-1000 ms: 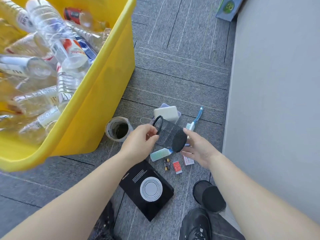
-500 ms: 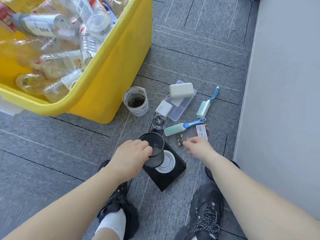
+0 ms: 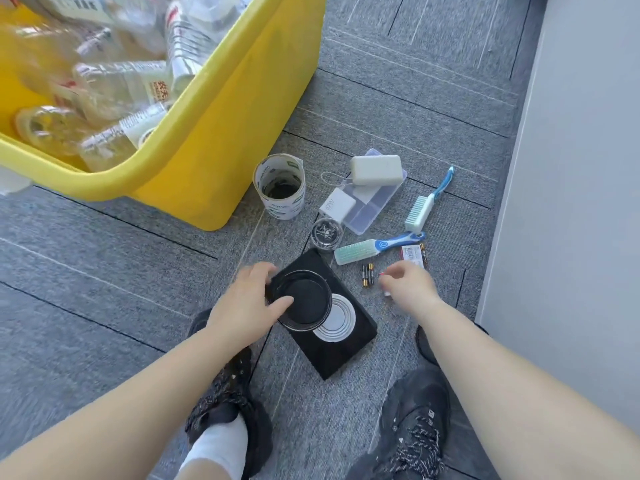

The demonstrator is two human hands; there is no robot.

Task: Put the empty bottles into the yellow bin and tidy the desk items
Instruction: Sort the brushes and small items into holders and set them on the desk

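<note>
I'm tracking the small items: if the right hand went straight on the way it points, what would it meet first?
Probably the two batteries, lying just past the fingertips of the right hand; the blue-handled brush lies beyond them. The hand's height is unclear.

We see grey carpet (image 3: pixel 398 98) tiles covering the floor, all of it left of the panel (image 3: pixel 571 168). The panel is flat, plain, pale grey and upright; we can't tell whether it's a wall or a cabinet side. The carpet runs right up to the panel's foot, with a thin dark strip along that line. Dark joints (image 3: pixel 104 214) split the carpet into tiles, some running toward the panel, others alongside it. Well left of the panel we see thin pale stripes (image 3: pixel 86 275) in the weave. The light is bright and soft, and the panel is evenly lit.
</note>
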